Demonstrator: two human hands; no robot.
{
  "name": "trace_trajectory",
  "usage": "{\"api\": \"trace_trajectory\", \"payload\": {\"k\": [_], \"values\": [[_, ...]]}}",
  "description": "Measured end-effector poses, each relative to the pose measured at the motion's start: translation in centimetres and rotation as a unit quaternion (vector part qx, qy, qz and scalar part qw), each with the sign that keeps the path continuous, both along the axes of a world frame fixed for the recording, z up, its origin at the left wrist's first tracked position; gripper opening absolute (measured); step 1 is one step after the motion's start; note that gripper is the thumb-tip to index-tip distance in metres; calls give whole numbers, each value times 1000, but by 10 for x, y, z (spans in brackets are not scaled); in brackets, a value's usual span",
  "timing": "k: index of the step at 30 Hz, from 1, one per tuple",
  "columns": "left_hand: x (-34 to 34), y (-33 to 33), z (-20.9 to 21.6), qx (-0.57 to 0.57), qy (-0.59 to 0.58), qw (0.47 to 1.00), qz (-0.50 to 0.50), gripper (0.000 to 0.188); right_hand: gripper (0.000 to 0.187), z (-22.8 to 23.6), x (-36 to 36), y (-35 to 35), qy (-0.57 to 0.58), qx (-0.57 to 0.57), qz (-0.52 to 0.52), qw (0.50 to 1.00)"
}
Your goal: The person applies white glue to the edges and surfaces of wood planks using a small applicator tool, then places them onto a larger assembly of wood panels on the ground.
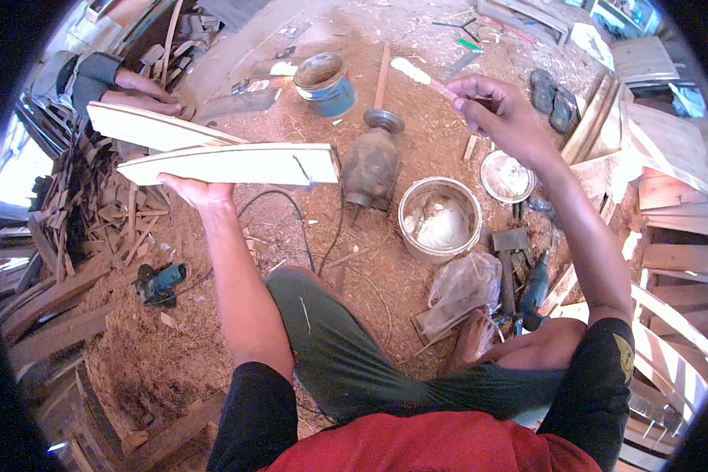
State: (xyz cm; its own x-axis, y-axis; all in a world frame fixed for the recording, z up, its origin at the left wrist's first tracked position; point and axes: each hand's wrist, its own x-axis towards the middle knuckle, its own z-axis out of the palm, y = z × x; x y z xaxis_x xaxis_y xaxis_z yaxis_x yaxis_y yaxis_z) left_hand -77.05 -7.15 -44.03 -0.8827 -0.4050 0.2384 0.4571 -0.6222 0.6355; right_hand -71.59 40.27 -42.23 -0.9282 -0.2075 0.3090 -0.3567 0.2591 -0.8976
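My left hand (200,191) grips a pale wooden board (236,165) from below; its fingers are mostly hidden behind the wood. A second pale board (153,128) lies just beyond, meeting or overlapping the first at its right part; whether they are joined I cannot tell. My right hand (492,110) is raised at the upper right, pinching a thin stick (442,90). White paste (411,71) coats the stick's far end, well apart from the boards. Below that hand stand a white bucket (440,250) with white paste inside and a smaller round container (507,177) with whitish contents.
A worn motor-like machine (370,161) stands between my arms, with a blue bucket (334,96) beyond. Near my right knee lie a blue drill (536,285) and a plastic bag (468,282). A teal power tool (163,282) and scrap wood (79,212) lie left. Another person's leg (145,82) shows upper left.
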Motion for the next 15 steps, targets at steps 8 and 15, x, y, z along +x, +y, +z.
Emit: {"api": "trace_trajectory", "payload": {"k": [8,15], "values": [[2,-20,0,118,272,918,-264,100,22,17,21,-21,34,60,78,995],[34,-1,26,84,262,949,-157,62,19,28,45,-56,123,131,126,976]]}}
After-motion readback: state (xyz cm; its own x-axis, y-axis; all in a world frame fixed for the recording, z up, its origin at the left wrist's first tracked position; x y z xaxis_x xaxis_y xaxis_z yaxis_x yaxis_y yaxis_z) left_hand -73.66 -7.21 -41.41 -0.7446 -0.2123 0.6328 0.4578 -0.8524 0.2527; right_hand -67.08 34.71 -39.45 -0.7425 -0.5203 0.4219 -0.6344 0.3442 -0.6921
